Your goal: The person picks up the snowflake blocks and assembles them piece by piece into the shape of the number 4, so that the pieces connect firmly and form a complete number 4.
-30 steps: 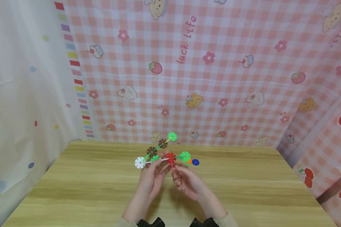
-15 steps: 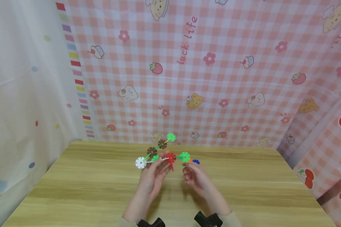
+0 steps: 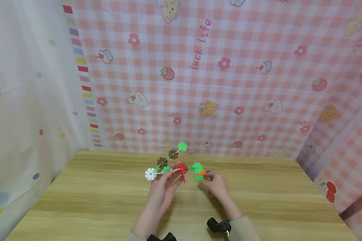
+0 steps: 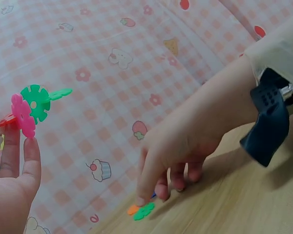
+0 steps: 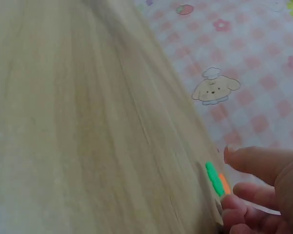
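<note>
My left hand [image 3: 164, 189] holds up a chain of slotted, interlocking plastic discs. Its white disc [image 3: 150, 174] forms the left corner, and brown discs [image 3: 162, 163] lead up to a green end. Rightward come a red disc [image 3: 182, 168], an edge-on pink disc [image 4: 23, 116] and another green disc [image 3: 197, 168]. My right hand [image 3: 217, 185] is low over the table, fingers loosely bent, beside a loose green disc [image 4: 144, 211]. An orange disc [image 4: 133, 209] lies against it, with a blue disc [image 3: 209, 173] partly hidden behind the hand. A fingertip appears to touch the loose discs.
A wooden table [image 3: 108, 207] spreads beneath both hands. Pink checked cloth [image 3: 244, 87] hangs along its far edge, and white dotted cloth [image 3: 24, 110] hangs at the left. A black wrist mount [image 3: 219, 226] sits on the right forearm.
My right hand has let go of the pink disc and moved right and down to the loose discs. The left hand keeps the chain in nearly the same place.
</note>
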A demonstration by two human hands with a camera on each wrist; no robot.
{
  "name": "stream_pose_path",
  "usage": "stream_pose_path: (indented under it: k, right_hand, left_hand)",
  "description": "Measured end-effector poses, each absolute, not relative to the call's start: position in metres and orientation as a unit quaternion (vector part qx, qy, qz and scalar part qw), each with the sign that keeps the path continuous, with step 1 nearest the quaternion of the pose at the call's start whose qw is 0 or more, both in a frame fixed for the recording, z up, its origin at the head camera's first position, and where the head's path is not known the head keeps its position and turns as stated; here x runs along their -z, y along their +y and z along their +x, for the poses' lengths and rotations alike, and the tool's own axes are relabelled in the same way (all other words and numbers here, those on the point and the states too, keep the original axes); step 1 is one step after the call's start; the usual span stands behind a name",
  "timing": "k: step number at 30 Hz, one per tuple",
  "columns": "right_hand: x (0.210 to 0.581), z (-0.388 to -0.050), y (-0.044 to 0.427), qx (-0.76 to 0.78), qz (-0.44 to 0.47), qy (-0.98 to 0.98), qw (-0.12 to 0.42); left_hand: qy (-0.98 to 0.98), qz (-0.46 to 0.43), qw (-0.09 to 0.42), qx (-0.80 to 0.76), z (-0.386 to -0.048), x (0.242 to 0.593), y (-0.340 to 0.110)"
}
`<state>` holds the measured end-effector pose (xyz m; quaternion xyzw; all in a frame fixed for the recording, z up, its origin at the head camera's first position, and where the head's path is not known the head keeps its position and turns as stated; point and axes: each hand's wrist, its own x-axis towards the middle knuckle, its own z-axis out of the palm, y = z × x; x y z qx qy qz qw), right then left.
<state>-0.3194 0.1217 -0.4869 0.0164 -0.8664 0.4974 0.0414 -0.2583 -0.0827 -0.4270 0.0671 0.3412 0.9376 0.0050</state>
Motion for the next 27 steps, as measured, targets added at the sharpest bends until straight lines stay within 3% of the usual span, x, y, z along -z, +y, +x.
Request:
stream_pose_path:
  k: [10, 27]
  right_hand:
    - [0.4843, -0.3275, 0.1147, -0.392, 0.054, -0.914, 0.084]
    - [0.4865, -0.3248, 0.1117, -0.354, 0.069, -0.927, 0.101]
  left_hand:
    - [0.338, 0.076, 0.01, -0.938, -0.257, 0.424, -0.0824]
    - [0.346, 0.08, 0.011, -0.935, -0.2556, 0.426, -0.0839]
